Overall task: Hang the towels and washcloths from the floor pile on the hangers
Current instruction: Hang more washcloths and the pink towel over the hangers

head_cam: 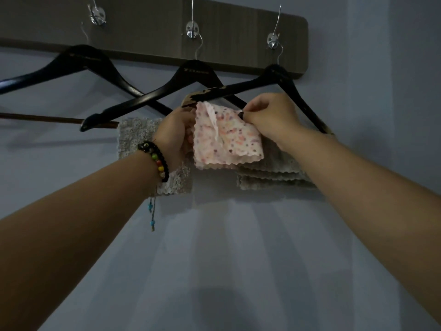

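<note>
A pink washcloth (229,137) with small coloured dots and scalloped edges hangs folded just under the left arm of the right black hanger (274,78). My left hand (174,134), with a beaded bracelet on its wrist, grips the cloth's left edge. My right hand (269,118) pinches its upper right corner. A grey fluffy cloth (136,137) hangs on the bar of the middle hanger (194,72), partly behind my left hand. Grey scalloped cloths (274,175) hang on the right hanger, behind my right wrist. The floor pile is out of view.
A dark wooden hook board (226,25) with three chrome hooks is fixed on the blue-grey wall. A third black hanger (81,58) hangs at the left with nothing on the visible part, its arm crossing the middle hanger's.
</note>
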